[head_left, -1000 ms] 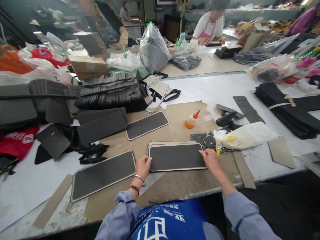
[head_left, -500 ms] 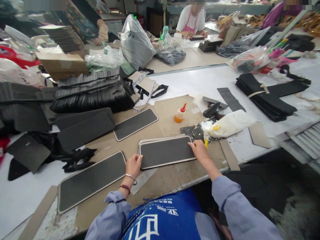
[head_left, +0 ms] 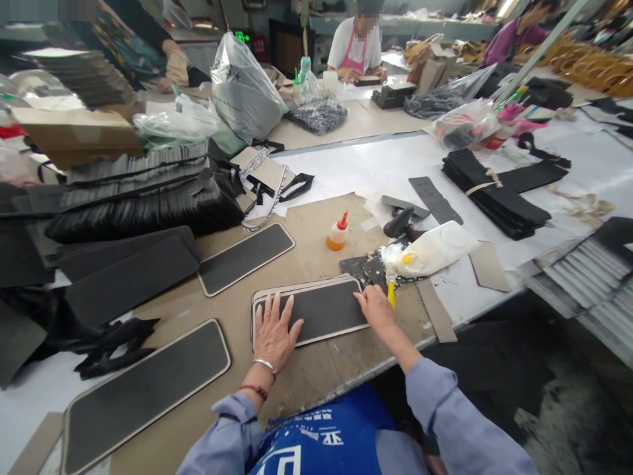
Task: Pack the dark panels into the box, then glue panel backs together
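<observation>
A small stack of dark panels with pale rims [head_left: 326, 311] lies in front of me on brown board. Flat on its left end rests my left hand [head_left: 277, 330], fingers spread. My right hand [head_left: 376, 309] is at the right end, thumb and fingers closed on the top panel's edge. One similar panel [head_left: 148, 392] lies at the lower left, and a narrower one [head_left: 247, 258] lies behind the stack. Beyond them stands a small bottle with a red tip and orange liquid [head_left: 337, 234]. A white container smeared with paste [head_left: 435, 249] lies at the right.
Bundled black sheets [head_left: 148, 191] and loose dark panels [head_left: 133, 270] fill the left. A tied black bundle [head_left: 494, 191] lies at the right. Plastic bags [head_left: 244, 92] stand farther back, where other people sit. The table's front edge [head_left: 356, 379] runs close to me.
My left hand has gone from pinching the stack's left edge to lying spread on top. My right hand stays at the right end. The whole view has shifted somewhat to the right.
</observation>
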Available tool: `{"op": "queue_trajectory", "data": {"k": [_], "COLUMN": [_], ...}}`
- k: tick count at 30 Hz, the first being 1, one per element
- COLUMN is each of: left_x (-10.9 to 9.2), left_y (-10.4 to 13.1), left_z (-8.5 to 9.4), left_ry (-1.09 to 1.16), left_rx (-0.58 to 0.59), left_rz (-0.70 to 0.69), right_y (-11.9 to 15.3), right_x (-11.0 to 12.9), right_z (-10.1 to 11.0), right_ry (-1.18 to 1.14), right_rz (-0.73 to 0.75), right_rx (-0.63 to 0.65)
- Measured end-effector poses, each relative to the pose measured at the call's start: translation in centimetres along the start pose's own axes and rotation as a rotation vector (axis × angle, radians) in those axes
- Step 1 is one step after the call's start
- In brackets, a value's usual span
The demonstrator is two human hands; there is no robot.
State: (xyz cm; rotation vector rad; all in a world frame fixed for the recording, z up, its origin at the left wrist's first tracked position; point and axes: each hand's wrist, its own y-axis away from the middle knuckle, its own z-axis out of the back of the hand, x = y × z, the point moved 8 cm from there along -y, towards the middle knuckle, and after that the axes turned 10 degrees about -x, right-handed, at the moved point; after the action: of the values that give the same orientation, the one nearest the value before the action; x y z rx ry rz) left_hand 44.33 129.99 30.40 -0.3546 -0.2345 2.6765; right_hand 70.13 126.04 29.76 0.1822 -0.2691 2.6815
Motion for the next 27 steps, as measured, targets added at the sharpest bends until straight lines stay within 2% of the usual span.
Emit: {"op": "queue_trajectory", "data": {"k": [2, 4, 7, 9, 11, 14, 18, 20, 22, 24, 27], "left_x": [-0.1, 0.1, 0.2, 0.3, 0.2, 0.2, 0.4, 0.7, 1.7, 3.6, 5.8], "left_y": [-0.2, -0.2, -0.2, -0.2, -0.2, -0.3, -0.5, -0.2, 0.5, 2.1, 5.0], "left_z": [-1.5, -2.3, -2.5, -2.4, -2.5, -2.8, -2.7, -2.1, -1.1, -0.4, -0.8], "left_ry": [-0.020, -0.028, -0.035, -0.049, -0.061, -0.057, 0.007, 0.079, 0.147, 0.197, 0.293], "left_rx": [0.063, 0.093, 0.095, 0.092, 0.096, 0.108, 0.101, 0.052, -0.054, -0.157, -0.151], "left_rz": [0.000, 0.010, 0.002, -0.005, -0.011, -0.009, 0.007, 0.033, 0.137, 0.332, 0.596], "right_y": [0.1, 0.6, 2.2, 2.8, 2.7, 1.8, 1.1, 1.3, 1.9, 2.5, 3.0], "right_x": [1.3, 4.0, 8.9, 10.5, 10.0, 6.7, 0.8, -1.0, -1.3, -0.9, 0.1], "right_z": [0.9, 1.3, -0.1, -1.5, -2.3, -2.5, -1.0, -0.2, 0.2, 0.3, 0.3], "right_ry": [0.019, -0.014, -0.142, -0.194, -0.192, -0.138, -0.034, -0.009, -0.009, -0.022, -0.063], "right_rz": [0.052, 0.195, 0.491, 0.593, 0.589, 0.526, 0.335, 0.268, 0.268, 0.283, 0.291], "right_rx": [-0.080, -0.145, -0.073, 0.002, 0.021, -0.020, -0.180, -0.219, -0.188, -0.141, -0.115]}}
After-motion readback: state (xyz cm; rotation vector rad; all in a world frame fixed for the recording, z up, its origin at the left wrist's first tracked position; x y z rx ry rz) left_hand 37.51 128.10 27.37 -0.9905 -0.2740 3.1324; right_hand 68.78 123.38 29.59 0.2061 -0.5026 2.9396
